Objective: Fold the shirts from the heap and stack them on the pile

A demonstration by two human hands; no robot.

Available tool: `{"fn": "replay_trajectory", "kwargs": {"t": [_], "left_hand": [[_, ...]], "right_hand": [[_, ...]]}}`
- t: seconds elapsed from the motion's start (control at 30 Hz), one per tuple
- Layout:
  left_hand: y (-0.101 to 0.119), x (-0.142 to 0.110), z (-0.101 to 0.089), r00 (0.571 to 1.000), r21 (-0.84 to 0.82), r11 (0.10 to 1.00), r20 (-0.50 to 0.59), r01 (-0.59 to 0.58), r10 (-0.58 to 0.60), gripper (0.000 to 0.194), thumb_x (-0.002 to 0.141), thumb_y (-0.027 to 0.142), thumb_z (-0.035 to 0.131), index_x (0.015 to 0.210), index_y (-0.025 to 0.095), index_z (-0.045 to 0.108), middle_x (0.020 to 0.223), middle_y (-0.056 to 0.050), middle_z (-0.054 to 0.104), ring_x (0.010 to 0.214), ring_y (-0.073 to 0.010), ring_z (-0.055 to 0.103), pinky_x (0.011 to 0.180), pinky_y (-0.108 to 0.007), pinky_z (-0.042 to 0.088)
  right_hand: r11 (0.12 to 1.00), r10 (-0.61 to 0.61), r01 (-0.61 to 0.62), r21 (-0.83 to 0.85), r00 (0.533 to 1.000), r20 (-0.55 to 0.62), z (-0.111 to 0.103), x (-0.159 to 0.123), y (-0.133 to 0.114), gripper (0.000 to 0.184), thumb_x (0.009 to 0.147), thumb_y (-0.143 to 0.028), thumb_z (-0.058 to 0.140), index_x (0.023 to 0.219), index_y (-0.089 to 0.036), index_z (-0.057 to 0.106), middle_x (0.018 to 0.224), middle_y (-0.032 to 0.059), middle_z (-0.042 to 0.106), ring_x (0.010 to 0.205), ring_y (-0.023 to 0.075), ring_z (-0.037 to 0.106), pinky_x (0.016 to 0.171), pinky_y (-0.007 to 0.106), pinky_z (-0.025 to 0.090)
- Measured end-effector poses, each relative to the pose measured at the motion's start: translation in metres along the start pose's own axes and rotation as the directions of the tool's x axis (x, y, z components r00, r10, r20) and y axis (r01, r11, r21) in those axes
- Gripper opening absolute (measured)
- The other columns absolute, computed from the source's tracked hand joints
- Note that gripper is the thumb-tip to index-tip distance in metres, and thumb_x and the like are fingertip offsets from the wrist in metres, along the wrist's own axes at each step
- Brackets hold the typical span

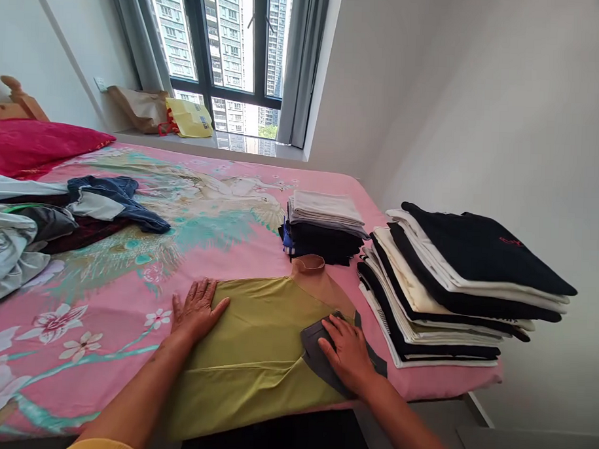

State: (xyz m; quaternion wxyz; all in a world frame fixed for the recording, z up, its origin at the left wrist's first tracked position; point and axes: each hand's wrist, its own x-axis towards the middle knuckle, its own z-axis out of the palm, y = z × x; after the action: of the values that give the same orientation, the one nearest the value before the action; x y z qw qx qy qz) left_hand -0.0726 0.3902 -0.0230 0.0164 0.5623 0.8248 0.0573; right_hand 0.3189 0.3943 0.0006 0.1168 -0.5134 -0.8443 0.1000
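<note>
Lettering in red (pixel 512 242), too small to read, marks the black garment (pixel 466 247) topping the large stack (pixel 453 315), out between three and four o'clock. Dark print on the yellow bag (pixel 188 118) at ten o'clock, and that can't be made out either! A brown bag (pixel 136 107) beside it makes two. On to the folded stacks: two, the small stack (pixel 323 232) just off centre at three o'clock. One loose heap (pixel 58 226) of clothes at nine. And one olive-green garment (pixel 249 327), laid out at six o'clock on the pink floral sheet (pixel 219 261), tan collar (pixel 308 265) towards one. Two hands on it: left hand (pixel 197 310) at eight, palm down, fingers spread across its edge; right hand (pixel 347 349) at five, open, fingers slightly apart, resting on the folded grey part (pixel 313 337). Neither closes on any cloth.
</note>
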Motion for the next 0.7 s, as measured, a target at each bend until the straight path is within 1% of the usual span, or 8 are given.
{"fn": "replay_trajectory", "kwargs": {"t": [0.07, 0.13, 0.27, 0.37, 0.47, 0.53, 0.6, 0.7], "left_hand": [[0.001, -0.002, 0.003, 1.000, 0.003, 1.000, -0.024, -0.009, 0.009, 0.072, 0.084, 0.063, 0.024, 0.145, 0.024, 0.025, 0.153, -0.005, 0.020, 0.141, -0.0268, 0.011, 0.108, -0.059, -0.002], [0.002, -0.003, 0.004, 0.999, 0.003, 1.000, -0.034, -0.011, 0.011, 0.070, 0.085, 0.061, 0.025, 0.145, 0.025, 0.026, 0.153, -0.005, 0.021, 0.141, -0.0269, 0.012, 0.108, -0.059, -0.002], [0.000, -0.004, 0.003, 0.999, 0.003, 1.000, -0.044, -0.012, 0.012, 0.069, 0.085, 0.060, 0.027, 0.144, 0.024, 0.027, 0.152, -0.005, 0.023, 0.140, -0.0267, 0.014, 0.108, -0.058, -0.001], [-0.001, -0.003, 0.004, 0.999, -0.001, 1.000, -0.051, -0.019, 0.019, 0.069, 0.085, 0.059, 0.028, 0.145, 0.024, 0.026, 0.152, -0.005, 0.023, 0.140, -0.0269, 0.014, 0.109, -0.058, 0.000], [-0.002, -0.003, 0.006, 0.998, -0.003, 1.000, -0.054, -0.023, 0.023, 0.068, 0.085, 0.059, 0.029, 0.144, 0.024, 0.027, 0.152, -0.005, 0.023, 0.140, -0.0272, 0.015, 0.108, -0.059, 0.001], [-0.002, -0.003, 0.007, 0.998, -0.003, 1.000, -0.055, -0.025, 0.025, 0.068, 0.085, 0.059, 0.029, 0.144, 0.024, 0.027, 0.152, -0.005, 0.023, 0.140, -0.0269, 0.015, 0.108, -0.060, 0.002], [-0.002, -0.003, 0.007, 0.998, -0.008, 1.000, -0.056, -0.025, 0.025, 0.068, 0.085, 0.059, 0.028, 0.144, 0.024, 0.028, 0.152, -0.005, 0.022, 0.140, -0.0267, 0.014, 0.108, -0.060, 0.001], [-0.001, -0.005, 0.006, 0.999, -0.024, 1.000, -0.049, -0.014, 0.013, 0.068, 0.085, 0.059, 0.029, 0.144, 0.024, 0.028, 0.153, -0.005, 0.020, 0.140, -0.0263, 0.014, 0.108, -0.060, 0.000]], "right_hand": [[0.997, -0.031, 0.035, 0.066, 0.998, -0.060, -0.009, 0.020, -0.006, 0.038, 0.094, -0.037, 0.033, 0.116, -0.022, 0.060, 0.124, 0.0083, 0.058, 0.119, 0.0217, 0.048, 0.100, 0.041, 0.033], [0.987, -0.104, 0.112, 0.113, 0.991, -0.080, -0.011, 0.047, -0.009, 0.031, 0.092, -0.026, 0.037, 0.112, -0.021, 0.061, 0.120, 0.0073, 0.060, 0.116, 0.0194, 0.049, 0.100, 0.038, 0.034], [0.989, -0.107, 0.105, 0.099, 0.994, 0.010, 0.000, 0.112, -0.001, 0.022, 0.083, -0.018, 0.047, 0.098, -0.022, 0.064, 0.121, 0.0072, 0.058, 0.116, 0.0211, 0.049, 0.096, 0.037, 0.036], [0.998, -0.003, 0.002, 0.068, 1.000, 0.018, 0.007, 0.153, 0.012, 0.017, 0.082, -0.019, 0.048, 0.087, -0.022, 0.064, 0.110, 0.0055, 0.063, 0.107, 0.0201, 0.054, 0.090, 0.034, 0.039], [0.985, 0.169, -0.166, 0.044, 0.984, -0.064, 0.010, 0.180, 0.026, 0.021, 0.081, -0.025, 0.050, 0.097, -0.018, 0.062, 0.106, 0.0125, 0.061, 0.104, 0.0249, 0.055, 0.087, 0.037, 0.040], [0.943, 0.330, -0.323, 0.075, 0.939, -0.098, 0.012, 0.191, 0.034, 0.036, 0.077, -0.036, 0.056, 0.106, -0.013, 0.059, 0.109, 0.0177, 0.059, 0.107, 0.0304, 0.053, 0.085, 0.039, 0.041], [0.880, 0.464, -0.451, 0.148, 0.883, -0.067, 0.016, 0.200, 0.038, 0.056, 0.069, -0.048, 0.063, 0.112, -0.013, 0.055, 0.112, 0.0187, 0.058, 0.108, 0.0337, 0.053, 0.082, 0.039, 0.043], [0.823, 0.537, -0.526, 0.215, 0.843, 0.006, 0.022, 0.214, 0.040, 0.070, 0.058, -0.059, 0.067, 0.112, -0.016, 0.056, 0.117, 0.0179, 0.057, 0.112, 0.0362, 0.050, 0.083, 0.041, 0.043]]}}
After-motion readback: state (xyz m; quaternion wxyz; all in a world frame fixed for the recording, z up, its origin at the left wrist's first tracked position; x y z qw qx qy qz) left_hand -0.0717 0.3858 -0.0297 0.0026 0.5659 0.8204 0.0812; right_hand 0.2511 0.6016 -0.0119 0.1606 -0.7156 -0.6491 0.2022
